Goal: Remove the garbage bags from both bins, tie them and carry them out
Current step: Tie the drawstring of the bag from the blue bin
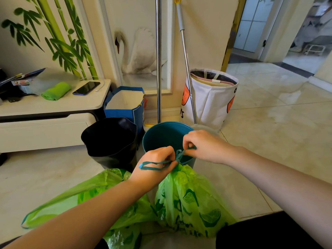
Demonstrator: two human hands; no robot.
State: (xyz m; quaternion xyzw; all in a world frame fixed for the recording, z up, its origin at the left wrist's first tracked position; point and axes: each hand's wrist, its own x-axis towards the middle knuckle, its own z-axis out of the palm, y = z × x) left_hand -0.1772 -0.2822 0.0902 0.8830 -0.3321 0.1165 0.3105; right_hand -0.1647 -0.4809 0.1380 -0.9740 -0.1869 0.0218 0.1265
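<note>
We found two bins [167,137] side by side on the floor [269,123], two garbage bags [188,200] before them, a paper bag [125,103] and hamper [213,97] behind, and a phone [86,88] and bag roll [56,91] on the cabinet's [53,105] right end.

White hamper [213,103] shows perhaps "YS"; bag lettering illegible.

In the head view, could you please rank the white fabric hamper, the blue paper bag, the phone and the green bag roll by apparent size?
1. white fabric hamper
2. blue paper bag
3. phone and green bag roll: these look alike, so I leave them unranked.
</note>
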